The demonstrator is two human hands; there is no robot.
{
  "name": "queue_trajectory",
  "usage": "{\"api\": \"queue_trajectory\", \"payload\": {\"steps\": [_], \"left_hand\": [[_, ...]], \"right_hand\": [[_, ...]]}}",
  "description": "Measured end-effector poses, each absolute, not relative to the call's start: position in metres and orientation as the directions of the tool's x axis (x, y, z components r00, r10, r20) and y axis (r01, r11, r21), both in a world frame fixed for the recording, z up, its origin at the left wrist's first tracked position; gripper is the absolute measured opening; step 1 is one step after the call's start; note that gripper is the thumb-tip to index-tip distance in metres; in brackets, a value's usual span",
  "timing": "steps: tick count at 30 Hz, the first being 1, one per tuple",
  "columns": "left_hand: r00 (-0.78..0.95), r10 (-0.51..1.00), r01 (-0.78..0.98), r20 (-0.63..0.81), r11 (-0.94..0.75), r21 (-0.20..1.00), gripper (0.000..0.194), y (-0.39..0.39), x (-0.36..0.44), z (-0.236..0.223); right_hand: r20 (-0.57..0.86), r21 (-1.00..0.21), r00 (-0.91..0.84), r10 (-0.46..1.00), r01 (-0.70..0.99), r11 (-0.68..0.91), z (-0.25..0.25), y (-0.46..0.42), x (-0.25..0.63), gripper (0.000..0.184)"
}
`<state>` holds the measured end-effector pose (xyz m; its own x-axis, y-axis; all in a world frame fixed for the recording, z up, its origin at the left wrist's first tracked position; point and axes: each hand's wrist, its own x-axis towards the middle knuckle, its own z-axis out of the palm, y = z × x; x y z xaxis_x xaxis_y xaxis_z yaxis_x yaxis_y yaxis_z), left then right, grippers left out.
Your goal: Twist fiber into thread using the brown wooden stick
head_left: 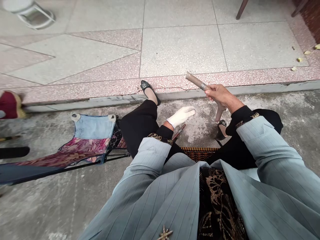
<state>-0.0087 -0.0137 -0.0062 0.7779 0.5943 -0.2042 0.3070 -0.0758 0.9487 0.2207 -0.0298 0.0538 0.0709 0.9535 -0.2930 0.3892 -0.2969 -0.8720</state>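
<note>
My right hand (220,96), bare, is wrapped around a brown wooden stick (195,81) with silvery wire wound round it near my fingers. One end of the stick points up and left over the step edge; a second brown length shows below my palm, angled down. My left hand (181,116), in a white knitted glove, hovers between my knees with its fingers pressed together. Whatever its fingertips may hold is too small to make out. Under the left wrist, a thin reddish-brown tool or rod (179,132) shows in part, its lower end hidden by my sleeve.
A woven wicker seat edge (198,154) shows between my legs. At left stands a folding recliner (87,143) with floral fabric. Ahead runs the raised tiled step (175,90). A white stool (35,16) and a red shoe-like object (11,105) sit at far left.
</note>
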Motion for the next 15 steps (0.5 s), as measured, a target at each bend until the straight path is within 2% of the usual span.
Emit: {"api": "queue_trajectory", "payload": {"steps": [2, 4, 7, 9, 12, 15], "left_hand": [[0.796, 0.569, 0.308, -0.206, -0.087, 0.947, 0.040, -0.014, -0.009, -0.006], [0.818, 0.540, 0.308, -0.200, -0.115, 0.945, 0.038, -0.013, -0.010, -0.005], [0.845, 0.506, 0.312, -0.170, -0.210, 0.927, 0.038, -0.010, -0.014, -0.002], [0.847, 0.507, 0.329, -0.158, -0.268, 0.905, 0.039, -0.008, -0.018, 0.003], [0.813, 0.560, 0.384, -0.160, -0.309, 0.870, 0.038, -0.003, -0.024, 0.009], [0.770, 0.626, 0.424, -0.128, -0.352, 0.834, 0.035, 0.002, -0.028, 0.010]], "right_hand": [[-0.278, -0.793, 0.147, 0.949, 0.522, -0.314, 0.048, -0.028, 0.223, 0.022], [-0.252, -0.632, 0.158, 0.955, 0.720, -0.286, 0.043, -0.027, 0.226, 0.025], [-0.296, -0.339, 0.083, 0.951, 0.922, -0.186, 0.038, -0.027, 0.224, 0.029], [-0.378, -0.225, 0.017, 0.926, 0.968, -0.109, 0.036, -0.028, 0.220, 0.031], [-0.491, -0.192, -0.119, 0.863, 0.981, 0.026, 0.035, -0.031, 0.215, 0.031], [-0.606, -0.340, -0.317, 0.730, 0.932, 0.122, 0.039, -0.037, 0.213, 0.027]]}}
